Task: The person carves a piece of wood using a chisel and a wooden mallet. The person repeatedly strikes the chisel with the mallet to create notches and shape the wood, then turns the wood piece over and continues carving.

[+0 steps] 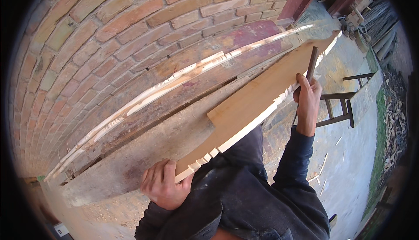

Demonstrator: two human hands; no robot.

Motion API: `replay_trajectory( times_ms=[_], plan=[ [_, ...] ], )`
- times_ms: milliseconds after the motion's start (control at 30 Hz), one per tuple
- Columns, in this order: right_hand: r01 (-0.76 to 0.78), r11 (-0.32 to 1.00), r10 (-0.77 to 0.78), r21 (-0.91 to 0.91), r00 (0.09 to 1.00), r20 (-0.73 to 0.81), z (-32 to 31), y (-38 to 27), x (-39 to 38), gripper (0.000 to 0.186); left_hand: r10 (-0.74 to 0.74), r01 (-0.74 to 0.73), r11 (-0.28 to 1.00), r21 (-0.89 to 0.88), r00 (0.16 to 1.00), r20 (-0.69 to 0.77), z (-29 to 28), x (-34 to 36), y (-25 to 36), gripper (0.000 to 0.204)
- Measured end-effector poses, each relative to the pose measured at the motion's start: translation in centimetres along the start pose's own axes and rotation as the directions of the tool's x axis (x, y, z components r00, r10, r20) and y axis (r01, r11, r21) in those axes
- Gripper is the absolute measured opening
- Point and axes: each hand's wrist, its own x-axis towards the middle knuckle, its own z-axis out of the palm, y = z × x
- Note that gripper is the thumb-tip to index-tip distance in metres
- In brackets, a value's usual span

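Observation:
A long, light-brown wooden board [257,89] lies slantwise across the bench, its pale near edge cut with notches and steps. My left hand [166,184] is closed round the board's near-left end, fingers on top, thumb partly hidden. At the notched edge toward the far right, my right hand [308,100] grips a dark, flat, file-like bar [312,63], which stands up from the fist. A thin dark part also shows beneath that fist. Whether the bar touches the edge is hard to tell.
Long, carved pale wood strips [174,83] lie along the bench [144,155] beside a brick wall [131,17]. A dark narrow slot runs along the bench. To the right are a dark wooden stool-like frame [336,120], wood slivers on the floor, and a heap of wood scraps [396,122].

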Motion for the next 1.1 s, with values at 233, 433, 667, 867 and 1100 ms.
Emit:
replay_trajectory(
  times_ms=[233,433,667,867,1100],
  plan=[
    [0.06,0.982,-0.059,0.181,0.998,-0.013,1.5,-2.5,-2.2,0.015,-0.11,0.111,0.994,0.008,0.993,-0.032,-0.4,-0.6,0.0,0.046],
    [0.391,0.909,-0.384,0.142,0.92,-0.073,-0.8,-12.2,-3.2,0.021,-0.019,0.016,0.987,-0.16,1.0,-0.015,0.0,0.3,0.6,0.058],
    [0.787,0.61,-0.781,0.097,0.617,-0.093,0.7,-24.2,-3.6,0.02,0.3,-0.296,0.895,-0.333,0.953,-0.039,2.5,4.1,2.3,0.082],
    [0.936,0.348,-0.931,-0.05,0.352,0.097,1.3,-29.6,-3.6,0.02,0.154,-0.235,0.913,-0.334,0.956,-0.251,-0.5,10.4,2.8,0.054],
    [0.969,0.247,-0.889,0.021,0.218,0.403,9.3,-27.4,-5.4,0.035,-0.114,0.112,0.331,-0.937,0.99,0.078,-0.4,10.8,3.9,0.075]
  ],
)
